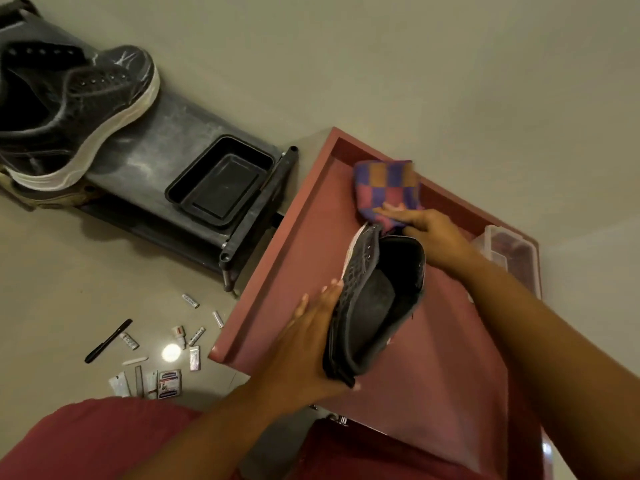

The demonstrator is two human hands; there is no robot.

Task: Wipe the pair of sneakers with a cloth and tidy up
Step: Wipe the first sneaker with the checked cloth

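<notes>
A dark sneaker [375, 306] is held over a reddish-brown table [304, 244], its opening turned toward the camera and its toe pointing away. The left hand [308, 344] is laid along the sneaker's left side: the fingers [320, 299] are straight and pressed together against the patterned upper, while the thumb is curled under the heel, so the shoe is gripped between thumb and palm. The right hand [427, 228] is seen beyond the toe end of the sneaker, where a checked cloth [386, 188] in purple, pink and orange is pinched between its fingertips; the cloth is bunched and lies just past the sneaker's toe, above the table's far part. Whether the cloth touches the shoe cannot be told, since the area is blurred.

The second sneaker [79, 109], dark with a thick white sole, is set on the top of a low dark rack [166, 140] at upper left, well apart from the table. An empty black tray [221, 181] is placed on the same rack top, near its right end and just beside the table's corner. A clear plastic box [509, 254] is seen at the table's right edge, partly hidden by the right forearm.

On the pale floor [415, 64] to the left of the table, small items [162, 355] are scattered, among them a black pen [108, 340]. Red clothing [90, 445] fills the lower left corner.
</notes>
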